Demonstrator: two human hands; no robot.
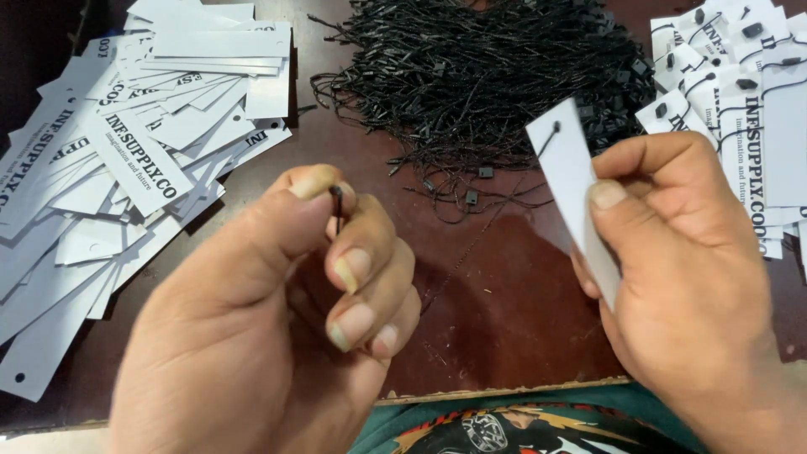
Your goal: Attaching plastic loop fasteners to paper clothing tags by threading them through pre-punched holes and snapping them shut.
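**Ana:** Nearest the lens, at six o'clock, a bit of patterned clothing [504, 429] shows below the edge of the dark red-brown bench [504, 294]. Just above it come the two hands.

**Ben:** What are they holding?

**Ana:** At seven o'clock the left hand [277, 336] has its fingers [353, 261] pinched tight on the end of a thin black string loop [337, 206]. At four o'clock the right hand [689, 286] grips a blank white card tag [565, 160], held up on edge. The string passes through the hole at the tag's top corner and trails faintly across to the left hand.

**Ben:** How far along does the work look?

**Ana:** I'd judge it well short of done. At two o'clock lies a stack of finished tags [740, 92], white cards each with a black string already on. At ten o'clock a far larger heap of plain tags [143, 151] has punched holes and no strings. At twelve o'clock sits a big tangle of loose black strings [487, 76], so plenty of supply remains.

**Ben:** Any boxes or trays?

**Ana:** None that I can see. Every pile lies straight on the bench.
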